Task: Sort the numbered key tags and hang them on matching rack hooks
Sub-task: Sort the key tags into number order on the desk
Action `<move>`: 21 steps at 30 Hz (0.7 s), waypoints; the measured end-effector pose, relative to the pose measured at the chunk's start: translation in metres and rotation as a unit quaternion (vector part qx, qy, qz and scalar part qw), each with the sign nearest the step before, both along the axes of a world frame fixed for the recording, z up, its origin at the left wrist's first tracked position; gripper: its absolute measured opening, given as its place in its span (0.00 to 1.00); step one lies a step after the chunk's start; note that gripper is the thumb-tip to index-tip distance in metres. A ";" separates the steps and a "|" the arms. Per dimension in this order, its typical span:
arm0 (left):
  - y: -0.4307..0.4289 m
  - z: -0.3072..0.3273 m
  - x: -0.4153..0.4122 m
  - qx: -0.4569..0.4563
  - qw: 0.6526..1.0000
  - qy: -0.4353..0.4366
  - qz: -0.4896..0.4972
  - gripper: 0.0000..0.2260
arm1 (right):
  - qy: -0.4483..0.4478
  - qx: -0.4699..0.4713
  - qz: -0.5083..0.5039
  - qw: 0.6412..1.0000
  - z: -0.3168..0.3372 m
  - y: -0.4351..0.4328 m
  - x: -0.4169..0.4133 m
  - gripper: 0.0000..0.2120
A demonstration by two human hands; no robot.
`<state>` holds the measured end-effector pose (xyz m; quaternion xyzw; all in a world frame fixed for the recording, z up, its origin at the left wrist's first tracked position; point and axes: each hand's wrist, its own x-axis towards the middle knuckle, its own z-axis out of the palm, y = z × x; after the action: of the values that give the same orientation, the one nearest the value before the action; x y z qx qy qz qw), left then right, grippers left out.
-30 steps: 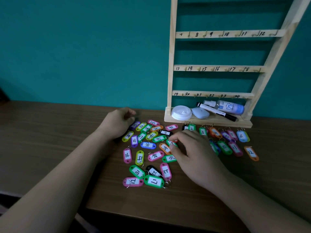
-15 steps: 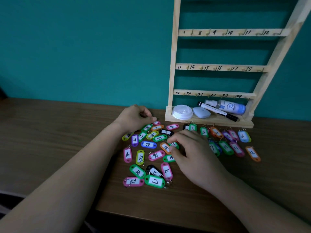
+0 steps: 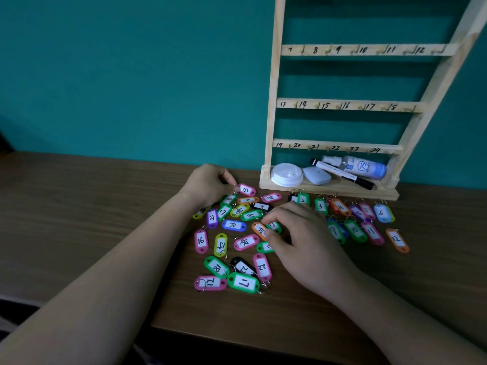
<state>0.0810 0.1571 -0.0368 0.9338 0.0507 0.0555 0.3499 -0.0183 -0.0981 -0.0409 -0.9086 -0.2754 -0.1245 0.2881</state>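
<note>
Nearest the viewer, a loose scatter of coloured key tags lies on the brown wooden surface (image 3: 79, 219): a green tag marked 11 (image 3: 243, 283) beside a pink tag marked 12 (image 3: 210, 283), with a pink tag marked 16 (image 3: 201, 241) a little farther back. The right hand (image 3: 297, 241) rests palm-down over the middle of the pile, its fingers (image 3: 271, 218) curled and pinched on an orange tag (image 3: 260, 229) (its number looks like 24, though partly covered). Farther back, the left hand (image 3: 210, 183) has its fingers (image 3: 232, 180) closed on the ring end of a pink tag marked 13 (image 3: 246, 190), which lies at the far edge of the pile. To the right, a tidier row of tags lies in order, among them a green tag marked 3 (image 3: 320, 206) and an orange tag marked 12 (image 3: 397, 239). Behind it all stands the wooden rack (image 3: 274, 101) against the teal wall (image 3: 131, 75), its rails numbered 7 to 24, with bare hooks. On its base shelf lie a white lid (image 3: 287, 175), a black marker (image 3: 342, 174) and a spray bottle (image 3: 361, 167).
</note>
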 end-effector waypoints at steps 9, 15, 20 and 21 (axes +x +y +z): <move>0.003 0.014 -0.011 -0.151 0.986 -0.063 -0.002 0.08 | 0.005 0.008 -0.006 1.000 0.006 -0.003 0.001 0.06; -0.006 0.030 -0.034 -0.158 0.984 -0.067 -0.047 0.10 | 0.036 0.061 -0.025 0.997 0.009 -0.005 0.004 0.13; -0.026 0.035 -0.055 -0.222 0.961 0.002 -0.166 0.10 | 0.072 0.103 -0.039 0.991 0.009 -0.004 0.004 0.18; -0.029 0.035 -0.058 -0.237 0.954 0.012 -0.183 0.09 | 0.075 0.110 -0.038 0.990 0.009 -0.004 0.004 0.16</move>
<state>0.0229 0.1279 -0.0015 0.8178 -0.1052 -0.0347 0.5647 -0.0139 -0.1021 -0.0317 -0.8879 -0.2033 -0.0963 0.4012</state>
